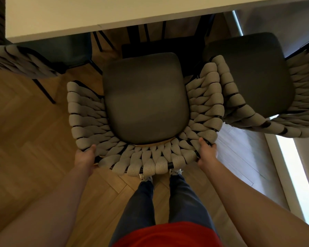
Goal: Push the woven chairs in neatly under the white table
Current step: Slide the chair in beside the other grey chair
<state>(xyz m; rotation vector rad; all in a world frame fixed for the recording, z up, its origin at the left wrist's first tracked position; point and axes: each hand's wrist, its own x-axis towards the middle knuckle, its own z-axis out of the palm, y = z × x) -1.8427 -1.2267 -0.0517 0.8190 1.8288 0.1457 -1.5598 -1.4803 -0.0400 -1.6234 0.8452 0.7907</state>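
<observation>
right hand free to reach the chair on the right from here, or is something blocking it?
Probably yes, once it lets go. The right hand now grips the back of the middle chair. The right chair stands just beside it, their woven backs nearly touching, with only open floor between hand and chair.

You're in a home dining area. White worktop (78,15) runs across the far side, landmark for the rest. Three matching woven chairs sit along its near edge: one tucked in at the left end (20,59), one pulled out at the middle (144,97), one beside that to the right (253,72), all with dark padded seats. More dark chair legs (146,32) show under the worktop. Herringbone wood floor (25,139) below. Right of the worktop, a bright strip of daylight (292,172) at floor level, like a full-height window.
</observation>
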